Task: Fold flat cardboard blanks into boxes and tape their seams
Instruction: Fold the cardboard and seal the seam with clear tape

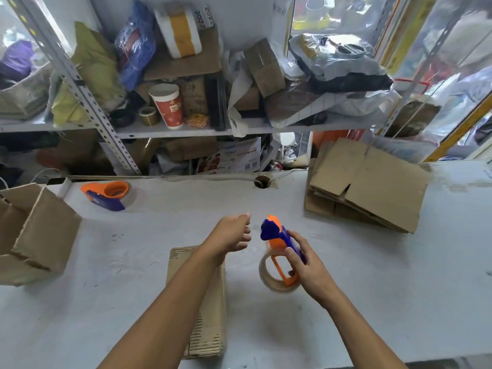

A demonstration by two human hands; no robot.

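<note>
**Tape in hand, box below: where the seam could go wrong**

The wide white worktable (pixel 346 275) carries everything, and the biggest risk sits on it: the loose, slanting stack of flat brown cardboard blanks (pixel 367 185) at the far right leans partly off its own pile, so a careless pull on the top sheet could, I judge, drag the rest askew or off the edge. At the far left a folded-up brown cardboard box with open flaps (pixel 37 233) stands tilted near the table's side, where a knock could tip it

Nearer, a flattened brown corrugated cardboard piece (pixel 207 315) lies lengthwise on the table directly under the left forearm. It looks unheld; nothing pins it, so if tape is pressed on now it may slide or the seam may gape, giving a crooked strip

The right hand (pixel 306 265) is curled firmly round the blue-and-orange hand tape dispenser with its roll of clear tape (pixel 279 259), held up off the table, just right of that cardboard and apart from it. The cutter end points away from the person, close to the other hand, so a quick tug could catch a finger on the blade. Whether a free tape end is showing I cannot tell

The left hand (pixel 234 233) hovers above the table just beyond the cardboard's far end, fingers loosely bent and holding nothing, blurred at the tips

A second orange-and-blue tape dispenser (pixel 106 194) rests far back on the left, well apart from both hands
</note>
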